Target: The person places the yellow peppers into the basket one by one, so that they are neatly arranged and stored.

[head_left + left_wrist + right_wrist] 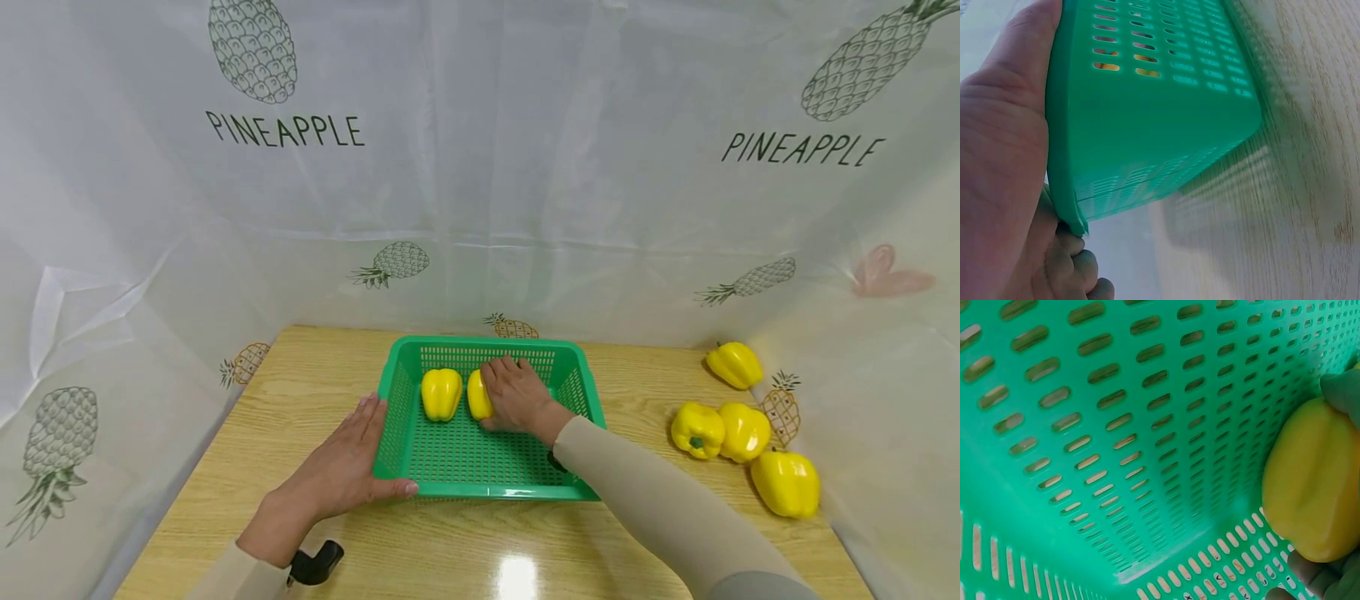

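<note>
A green plastic basket (pixel 487 491) with slotted walls stands on the wooden table. Inside it, my right hand (pixel 517 398) grips a yellow bell pepper (pixel 477 395) near the back wall. The right wrist view shows that bell pepper (pixel 1310 481) between thumb and fingers, close to the slotted wall. A second yellow bell pepper (pixel 441 394) sits to its left on the basket floor. My left hand (pixel 337 467) rests at the basket's front left corner, fingers straight along the left rim and thumb on the front rim. The left wrist view shows the palm against the rim (pixel 1059 125).
Several more yellow bell peppers lie on the table to the right, among them one at the back (pixel 735 365) and one nearest the right edge (pixel 785 484). A white pineapple-print sheet (pixel 510 192) hangs behind and at both sides of the table (pixel 420 550).
</note>
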Demonstrator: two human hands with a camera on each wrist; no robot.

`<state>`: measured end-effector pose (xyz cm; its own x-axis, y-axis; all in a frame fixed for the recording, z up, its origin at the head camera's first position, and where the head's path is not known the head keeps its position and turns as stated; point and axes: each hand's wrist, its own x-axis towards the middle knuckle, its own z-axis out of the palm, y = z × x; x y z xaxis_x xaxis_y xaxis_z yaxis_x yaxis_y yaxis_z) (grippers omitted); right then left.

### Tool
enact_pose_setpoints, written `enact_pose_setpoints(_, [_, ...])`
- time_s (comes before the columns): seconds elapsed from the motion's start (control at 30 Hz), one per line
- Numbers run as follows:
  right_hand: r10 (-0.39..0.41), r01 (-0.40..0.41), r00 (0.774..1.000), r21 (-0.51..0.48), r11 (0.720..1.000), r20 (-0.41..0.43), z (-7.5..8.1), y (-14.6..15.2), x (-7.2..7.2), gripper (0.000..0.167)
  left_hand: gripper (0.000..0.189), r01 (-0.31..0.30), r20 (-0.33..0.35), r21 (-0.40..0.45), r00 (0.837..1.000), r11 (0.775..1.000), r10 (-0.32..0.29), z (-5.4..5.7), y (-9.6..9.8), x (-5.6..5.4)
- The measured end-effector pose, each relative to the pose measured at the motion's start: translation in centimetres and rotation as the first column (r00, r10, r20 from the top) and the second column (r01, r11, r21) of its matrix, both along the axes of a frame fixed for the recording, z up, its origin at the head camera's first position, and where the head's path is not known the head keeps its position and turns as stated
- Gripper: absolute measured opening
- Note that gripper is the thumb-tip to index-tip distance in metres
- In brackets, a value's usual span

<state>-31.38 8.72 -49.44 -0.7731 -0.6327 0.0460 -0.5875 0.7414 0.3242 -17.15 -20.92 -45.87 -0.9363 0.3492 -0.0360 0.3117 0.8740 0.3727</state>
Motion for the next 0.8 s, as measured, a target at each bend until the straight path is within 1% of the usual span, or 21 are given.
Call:
enact_pose_setpoints(0.3, [-0.005,0.005,1.000,0.007,1.000,0.008,0.09,0.05,0.11,0.096,0.137,-0.007,0.005,0.002,1.000,1.000,0.007,0.07,0.04,0.00])
enact_pose_setpoints(0.5, [-0.011,0.011,1.000,0.018,1.000,0.024,-0.02,0.07,-0.07,0.101,0.138,-0.009,0.000,-0.008,1.000,1.000,0.009,-0.10,-0.03,-0.06])
enact_pose_setpoints(0.8, [-0.013,0.013,1.000,0.011,1.000,0.014,0.08,0.02,-0.01,0.107,0.137,-0.007,-0.002,0.002,1.000,1.000,0.007,-0.04,-0.01,-0.01])
